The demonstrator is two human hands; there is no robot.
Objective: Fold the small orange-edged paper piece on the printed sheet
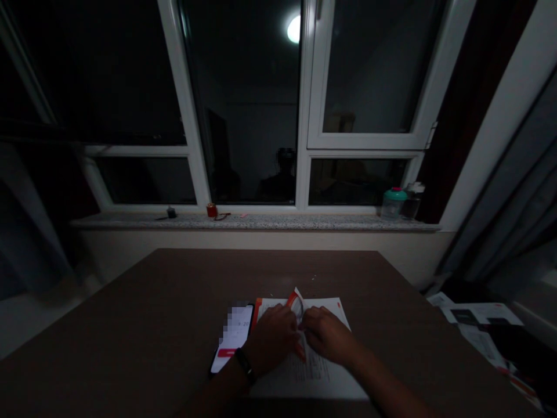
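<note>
Low in the view, my left hand (275,337), with a dark band on its wrist, pinches a folded piece of orange and white paper (297,300). My right hand (325,332) grips the same paper from the other side, its fingers close to those of the left. Beneath both hands lies a printed white sheet or booklet (322,380) with an orange left edge. Left of it is a phone (232,337) with a lit screen, partly behind my left wrist.
The brown table (152,302) reaches toward a stone windowsill (278,222). On the sill are a red jar (212,210), a small dark bottle (171,212) and a teal-lidded container (393,204). Papers (483,313) lie beyond the table's right edge.
</note>
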